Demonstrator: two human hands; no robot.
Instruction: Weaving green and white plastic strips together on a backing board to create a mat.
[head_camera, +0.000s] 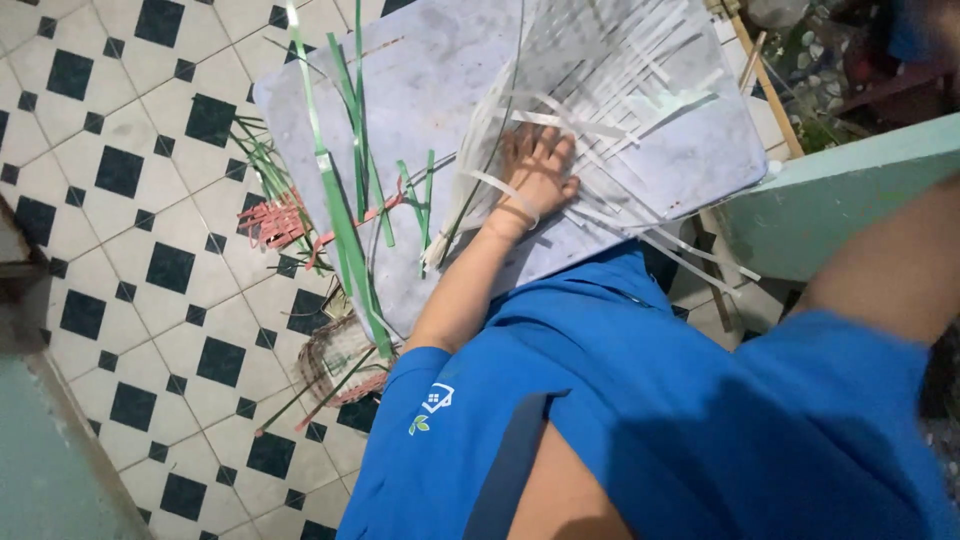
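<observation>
one hand (537, 172) shows plainly: it lies palm down, fingers spread, on the woven white strips (600, 90), pressing them flat against the grey board (430, 70) near the board's near edge. i cannot tell for certain which hand it is; the arm runs from the blue sleeve at the lower middle of the view, so it reads as the left. nothing is clenched in it, grip released, flat contact only. a thin band sits at the wrist.

the other arm (880, 270) crosses the right side of the view, blurred; its hand is out of sight, grip not visible.

the white strips form a loose flat weave over the far right part of the board, with free ends fanning past the near edge and the near right corner. several loose strands trail toward the person's blue shirt (700, 420).

green strips (340, 190) lie lengthwise on the left part of the board, some running off its near left edge onto the floor. beside the left edge, on the black-and-white tiled floor (120, 200), sits a small red woven piece (275, 220). near the near left corner, also on the floor, a small half-woven basket (335, 360) with green and red strands sticking out.
</observation>
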